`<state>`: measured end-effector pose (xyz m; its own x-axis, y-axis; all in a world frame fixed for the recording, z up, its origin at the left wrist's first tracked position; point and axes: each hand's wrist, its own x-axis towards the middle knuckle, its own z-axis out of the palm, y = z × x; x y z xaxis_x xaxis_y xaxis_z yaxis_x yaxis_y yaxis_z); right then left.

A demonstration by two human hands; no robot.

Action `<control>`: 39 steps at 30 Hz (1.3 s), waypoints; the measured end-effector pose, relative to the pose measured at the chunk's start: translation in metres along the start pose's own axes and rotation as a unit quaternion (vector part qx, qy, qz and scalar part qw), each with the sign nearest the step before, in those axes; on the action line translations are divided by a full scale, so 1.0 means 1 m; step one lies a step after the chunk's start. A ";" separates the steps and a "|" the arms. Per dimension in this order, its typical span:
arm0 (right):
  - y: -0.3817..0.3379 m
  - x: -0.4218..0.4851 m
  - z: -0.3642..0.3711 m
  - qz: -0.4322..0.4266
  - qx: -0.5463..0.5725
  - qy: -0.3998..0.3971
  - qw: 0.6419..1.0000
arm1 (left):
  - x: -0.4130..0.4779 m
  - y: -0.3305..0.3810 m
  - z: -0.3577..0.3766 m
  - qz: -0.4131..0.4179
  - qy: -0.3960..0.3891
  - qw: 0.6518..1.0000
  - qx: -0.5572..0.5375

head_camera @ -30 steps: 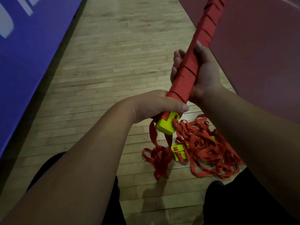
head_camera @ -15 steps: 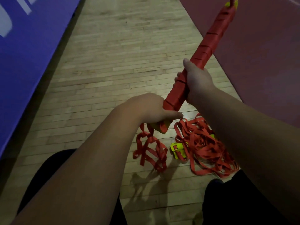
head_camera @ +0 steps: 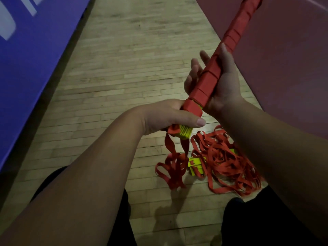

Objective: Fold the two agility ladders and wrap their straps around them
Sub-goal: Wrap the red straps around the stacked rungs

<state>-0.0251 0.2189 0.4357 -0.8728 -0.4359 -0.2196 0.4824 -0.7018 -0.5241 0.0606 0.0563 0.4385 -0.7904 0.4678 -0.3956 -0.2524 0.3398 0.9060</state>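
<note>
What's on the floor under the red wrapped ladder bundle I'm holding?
Under the red wrapped ladder bundle, a loose tangle of red webbing straps with yellow plastic rungs lies on the wooden floor. The right forearm covers its right part.

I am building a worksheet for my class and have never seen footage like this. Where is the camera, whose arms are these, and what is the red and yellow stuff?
There is no machine here. A person wears one camera on the head, and it looks down at their own arms. The left hand grips the lower end of a folded agility ladder, a stack of yellow rungs bound in red strap. The right hand cradles it higher up, with the fingers spread. A loose strap end hangs below the left hand. On the wooden floor lies the second ladder, an untidy heap of red straps and yellow rungs. A blue surface is at the left and a dark red one at the right.
</note>
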 end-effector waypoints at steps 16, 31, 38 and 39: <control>0.003 0.002 0.007 0.023 -0.103 0.069 0.992 | 0.011 0.000 0.005 -0.041 0.072 0.997 -0.005; 0.018 0.012 -0.011 -0.088 -0.361 0.235 0.898 | 0.018 -0.017 0.015 -0.136 0.105 0.901 0.397; 0.010 0.007 -0.001 -0.062 -0.273 0.166 0.945 | 0.013 -0.009 0.005 -0.115 0.125 0.905 0.390; 0.008 0.005 0.001 -0.054 -0.253 0.148 0.954 | 0.011 -0.007 0.003 -0.111 0.120 0.917 0.364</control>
<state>-0.0258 0.2103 0.4315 -0.9342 -0.1452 -0.3258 0.3563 -0.3388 -0.8708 0.0552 0.0612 0.4277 -0.8867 0.1572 -0.4349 -0.0519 0.9007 0.4313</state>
